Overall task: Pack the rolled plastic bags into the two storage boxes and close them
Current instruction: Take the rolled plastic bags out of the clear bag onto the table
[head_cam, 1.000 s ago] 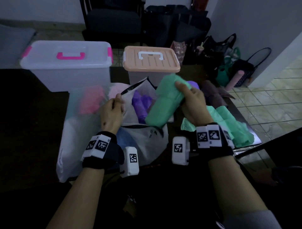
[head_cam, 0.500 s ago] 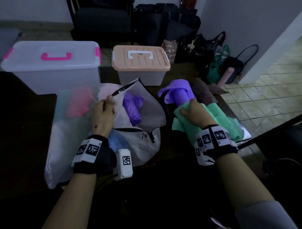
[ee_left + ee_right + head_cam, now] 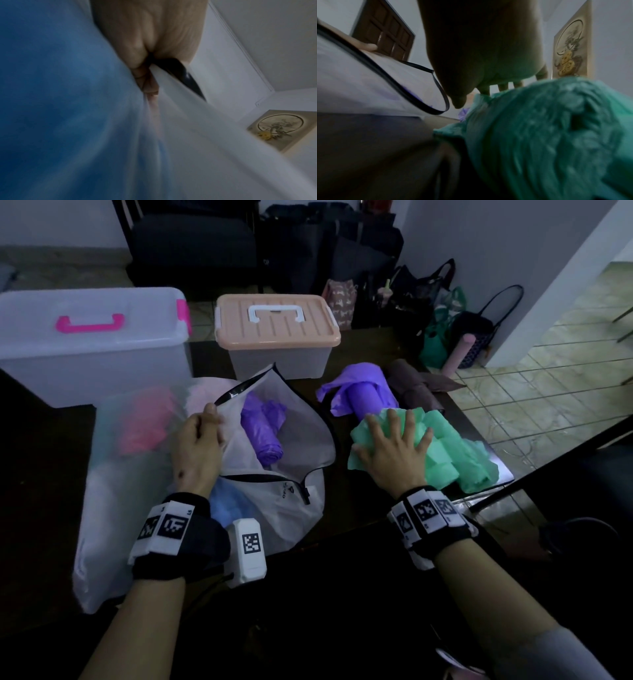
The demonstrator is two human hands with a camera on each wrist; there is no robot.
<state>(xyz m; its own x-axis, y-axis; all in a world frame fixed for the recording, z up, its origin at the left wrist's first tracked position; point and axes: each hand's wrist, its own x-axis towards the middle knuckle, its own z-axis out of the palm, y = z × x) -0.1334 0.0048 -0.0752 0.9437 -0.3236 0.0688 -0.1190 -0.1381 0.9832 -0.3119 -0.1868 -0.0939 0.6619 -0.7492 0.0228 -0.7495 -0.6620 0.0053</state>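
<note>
Looking down through the head view, I have my right hand point(image 3: 394, 453) spread flat, fingers straight, pressing the green roll point(image 3: 442, 453) onto the tabletop point(image 3: 359, 508); the roll's long axis runs from near my palm away to the right, beside the purple roll point(image 3: 363, 395). My left hand point(image 3: 197, 450) pinches the dark-trimmed rim of the zip pouch point(image 3: 294, 440), where another purple roll point(image 3: 263, 429) lies just right of it, so the left hand is the nearer one. Both boxes, the pink-handled box point(image 3: 92, 337) and the peach-lidded box point(image 3: 277, 326), stand beyond with lids on. A second ago the green roll was lifted over the pouch in my right hand; now it is down among the others, palm open on top. In the left wrist view, my fingers point(image 3: 145, 81) clamp the pouch's edge against blue plastic. In the right wrist view, my straight fingers point(image 3: 503, 86) rest over the green roll's crest.
</note>
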